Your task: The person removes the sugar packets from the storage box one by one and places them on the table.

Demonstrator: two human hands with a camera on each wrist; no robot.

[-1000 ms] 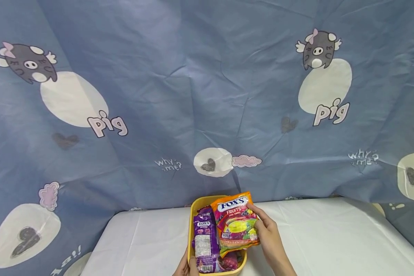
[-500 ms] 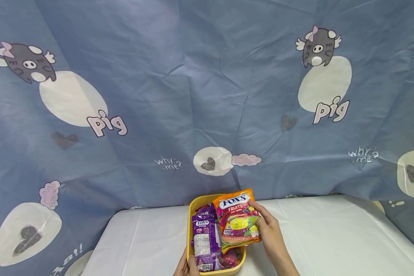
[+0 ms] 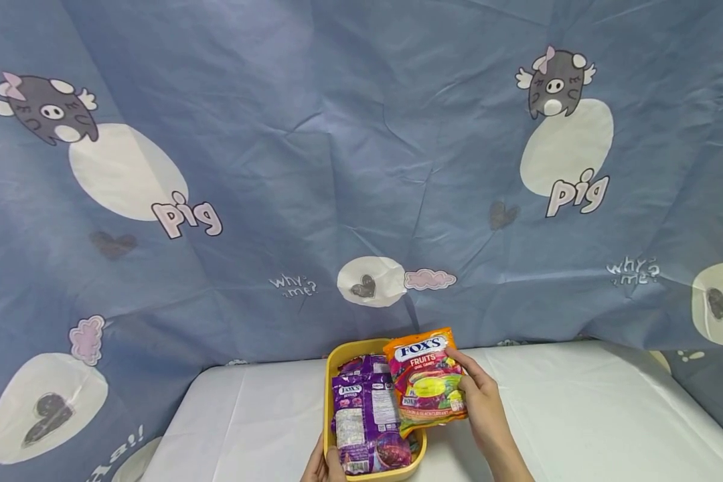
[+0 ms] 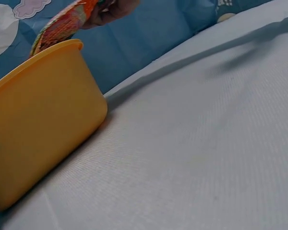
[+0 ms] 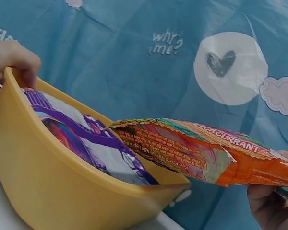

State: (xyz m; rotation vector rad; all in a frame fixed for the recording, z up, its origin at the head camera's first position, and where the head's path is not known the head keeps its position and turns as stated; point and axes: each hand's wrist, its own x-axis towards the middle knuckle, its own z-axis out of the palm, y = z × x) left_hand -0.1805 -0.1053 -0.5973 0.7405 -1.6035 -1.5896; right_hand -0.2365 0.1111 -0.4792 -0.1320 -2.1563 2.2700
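Note:
An orange candy bag (image 3: 428,381), labelled FOX'S Fruits, is gripped at its right edge by my right hand (image 3: 482,398). It is held tilted above the right side of a yellow plastic bin (image 3: 328,402). Purple candy bags (image 3: 352,428) lie inside the bin. My left hand (image 3: 325,462) holds the bin's near left rim, thumb on the inner side, as the right wrist view also shows with the left hand (image 5: 14,62). From the right wrist view the orange bag (image 5: 201,153) has one end over the bin's rim. The left wrist view shows the bin's outer wall (image 4: 48,115).
The bin stands on a white-covered table (image 3: 578,408). Behind it hangs a blue curtain (image 3: 265,167) printed with pigs, hearts and clouds, close to the bin's far end.
My right hand has drawn the orange candy bag to the right, uncovering more of the purple bags. My left hand keeps its hold on the bin, which has shifted slightly left.

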